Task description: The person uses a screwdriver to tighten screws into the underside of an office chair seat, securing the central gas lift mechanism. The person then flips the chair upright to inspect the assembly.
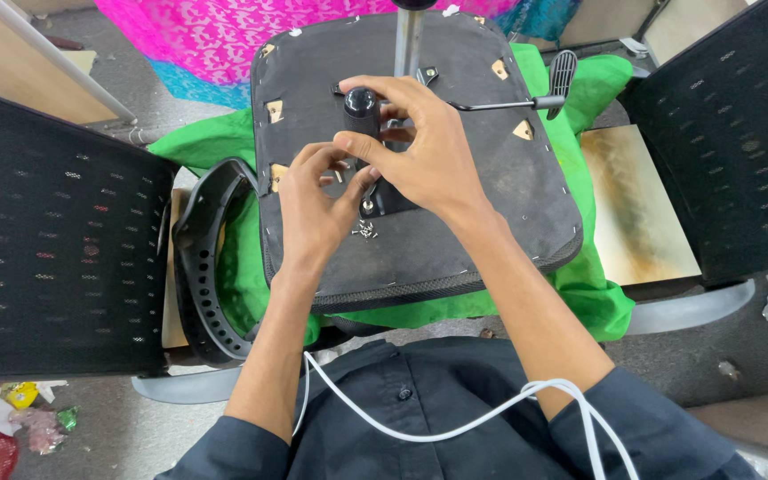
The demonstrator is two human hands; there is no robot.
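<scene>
Upturned office chair seat (pixel 491 191), black fabric underside up, lies centre frame on a green cloth (pixel 580 284). Both hands work at the black metal mechanism plate (pixel 393 200) bolted mid-seat. Left hand (pixel 317 196) comes from below, fingers curled, thumb and fingertips pinched at something small by the plate; what exactly is hidden by the fingers. Right hand (pixel 424 151) lies over the plate from the right, fingers bent, thumb and index closing on the area just under a round black knob (pixel 359 100); cannot tell whether it grips a part or only steadies. The two hands touch each other at the fingertips. Loose small screws (pixel 365 231) lie on the seat just below the left hand. Grey lever with black paddle handle (pixel 555 84) sticks out right of the plate. Metal gas-lift column (pixel 408 40) rises at top. Black plastic armrest piece (pixel 202 267) lies left of the seat, on the cloth edge. Mesh chair backs stand at left (pixel 55 240) and right (pixel 731 133). Pink patterned fabric (pixel 215 31) at top. White cable (pixel 455 422) crosses the dark shirt. Grey floor (pixel 740 347), coloured scraps (pixel 11 413) bottom left.
</scene>
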